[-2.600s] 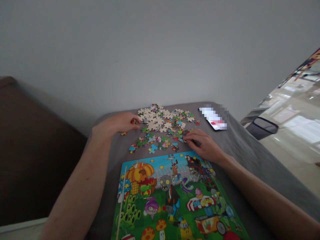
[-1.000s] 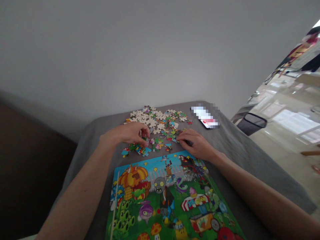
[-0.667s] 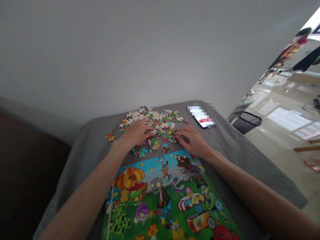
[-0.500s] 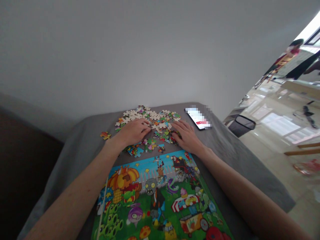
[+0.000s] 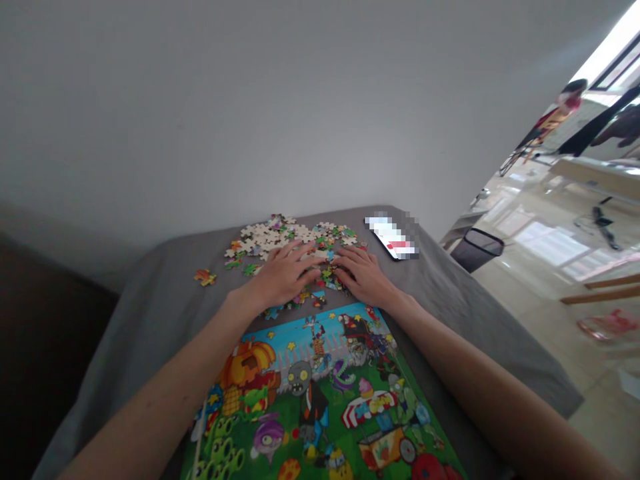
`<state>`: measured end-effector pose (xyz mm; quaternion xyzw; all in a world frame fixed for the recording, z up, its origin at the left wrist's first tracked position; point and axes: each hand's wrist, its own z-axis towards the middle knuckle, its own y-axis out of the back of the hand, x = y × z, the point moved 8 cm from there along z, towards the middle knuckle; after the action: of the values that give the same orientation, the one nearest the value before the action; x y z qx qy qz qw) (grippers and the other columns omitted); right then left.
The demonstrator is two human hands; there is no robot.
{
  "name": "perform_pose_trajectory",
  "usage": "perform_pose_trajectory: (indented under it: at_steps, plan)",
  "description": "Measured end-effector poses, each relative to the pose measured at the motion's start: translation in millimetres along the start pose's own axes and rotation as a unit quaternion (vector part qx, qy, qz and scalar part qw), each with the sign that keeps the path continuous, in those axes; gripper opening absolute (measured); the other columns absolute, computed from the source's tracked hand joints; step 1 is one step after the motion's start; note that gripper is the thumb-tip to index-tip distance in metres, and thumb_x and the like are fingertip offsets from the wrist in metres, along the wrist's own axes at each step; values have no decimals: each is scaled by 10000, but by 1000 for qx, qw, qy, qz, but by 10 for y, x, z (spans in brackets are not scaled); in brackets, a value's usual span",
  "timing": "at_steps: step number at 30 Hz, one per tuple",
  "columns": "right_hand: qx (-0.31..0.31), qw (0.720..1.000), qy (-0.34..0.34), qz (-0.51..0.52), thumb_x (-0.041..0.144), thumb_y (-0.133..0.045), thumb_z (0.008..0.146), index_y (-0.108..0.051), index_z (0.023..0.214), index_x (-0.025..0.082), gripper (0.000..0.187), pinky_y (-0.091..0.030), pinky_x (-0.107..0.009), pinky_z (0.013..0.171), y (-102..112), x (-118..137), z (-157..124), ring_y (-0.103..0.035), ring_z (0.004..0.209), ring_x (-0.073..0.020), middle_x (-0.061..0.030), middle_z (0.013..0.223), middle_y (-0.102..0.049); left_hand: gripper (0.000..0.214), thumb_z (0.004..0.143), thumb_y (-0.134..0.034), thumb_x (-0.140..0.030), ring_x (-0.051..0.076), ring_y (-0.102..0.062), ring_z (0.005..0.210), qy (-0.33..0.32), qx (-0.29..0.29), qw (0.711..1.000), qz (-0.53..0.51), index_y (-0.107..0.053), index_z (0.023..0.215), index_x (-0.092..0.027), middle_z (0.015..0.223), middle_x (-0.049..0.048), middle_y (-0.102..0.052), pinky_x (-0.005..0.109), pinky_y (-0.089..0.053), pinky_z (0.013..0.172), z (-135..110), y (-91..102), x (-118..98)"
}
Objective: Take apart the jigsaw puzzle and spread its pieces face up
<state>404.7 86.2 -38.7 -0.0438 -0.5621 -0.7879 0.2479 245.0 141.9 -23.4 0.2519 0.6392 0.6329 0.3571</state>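
Observation:
A loose heap of jigsaw puzzle pieces (image 5: 263, 239) lies on the grey cloth, some with the pale backs up and others showing colours. My left hand (image 5: 285, 273) rests over the near part of the heap, fingers spread and pointing right. Facing it, my right hand (image 5: 367, 277) lies on the pieces at the right side, fingers stretched out, with a small gap between the two hands. Pieces under both palms are hidden. Nearer to me is a colourful cartoon picture sheet (image 5: 300, 413) with zombies and plants, lying flat between my forearms.
A single orange puzzle piece (image 5: 205, 277) lies apart on the left. A phone (image 5: 393, 237) with a lit, partly blurred screen is at the back right. The grey cloth (image 5: 465, 333) meets a pale wall (image 5: 310, 120) behind. A dark bin (image 5: 477, 250) stands on the floor at right.
My left hand has moved right and slightly nearer, over the middle pieces. My right hand has shifted slightly left, so the hands are closer together. The whole view has tilted a little.

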Motion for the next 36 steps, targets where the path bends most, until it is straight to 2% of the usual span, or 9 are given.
perform_pose_trajectory:
  at_steps: [2,5,10,14,17,22,25,31,36]
  plan:
    - [0,1000,-8,11,278,-526,1033,-712,1250,261,286,-383,-590,1142,-8,-10,5,-479,1416,-323,-93,1439,-653,473,1101,-340,-501,347,-292,1552,-16,30,999,2,-535,1512,-371,1697,27,-360,613,-249,1205,3,-105,-89]
    - [-13,999,-26,27,245,-567,994,-755,1205,275,285,-408,-587,1106,15,-55,5,-535,1334,-325,-100,1343,-689,475,1106,-335,-478,335,-327,1535,-29,26,999,11,-534,1516,-342,1659,33,-430,591,-257,1197,2,-128,-130]
    - [-60,995,-44,67,242,-584,979,-804,1097,248,250,-446,-548,1075,89,-186,-12,-598,1217,-302,-117,1208,-708,449,1103,-364,-454,284,-431,1474,-40,-1,999,2,-621,1430,-288,1549,43,-576,512,-295,1180,8,47,-114]
    - [-111,990,-26,80,218,-556,984,-800,1119,214,279,-458,-522,1080,184,-245,-55,-618,1176,-289,-132,1192,-713,420,1102,-366,-436,251,-495,1419,-57,-29,998,-4,-690,1322,-282,1481,23,-639,462,-327,1163,11,183,-120]
    - [-100,992,-19,73,219,-559,983,-800,1131,215,283,-456,-525,1086,186,-231,-77,-614,1189,-293,-132,1196,-715,388,1094,-398,-410,255,-536,1374,-66,-42,997,13,-726,1243,-265,1434,18,-674,465,-358,1146,5,201,-129]
    - [-16,999,-31,41,229,-574,984,-796,1175,267,295,-398,-593,1126,78,-169,-76,-523,1344,-332,-114,1379,-664,320,1052,-460,-294,274,-560,1352,-93,-39,994,45,-748,1186,-251,1437,37,-667,477,-407,1111,-26,133,-173]
    - [11,999,-36,36,216,-590,973,-799,1177,294,303,-397,-614,1113,48,-158,-75,-523,1340,-338,-103,1389,-659,311,1034,-478,-264,274,-569,1345,-112,-23,992,50,-740,1201,-249,1432,44,-668,473,-418,1106,-44,71,-218]
    - [-36,995,-29,87,173,-585,958,-798,1153,258,301,-452,-562,1070,104,-181,-66,-597,1269,-300,-121,1297,-665,359,1003,-470,-198,254,-510,1419,-128,-16,991,35,-693,1278,-260,1546,30,-578,459,-397,1142,-44,10,-306]
    - [-81,990,36,109,123,-519,973,-790,1135,200,324,-523,-491,1018,204,-49,-54,-677,1106,-253,-122,1143,-713,390,1044,-433,-263,263,-515,1422,-129,19,991,35,-652,1368,-259,1534,16,-591,476,-392,1144,-37,-38,-316]
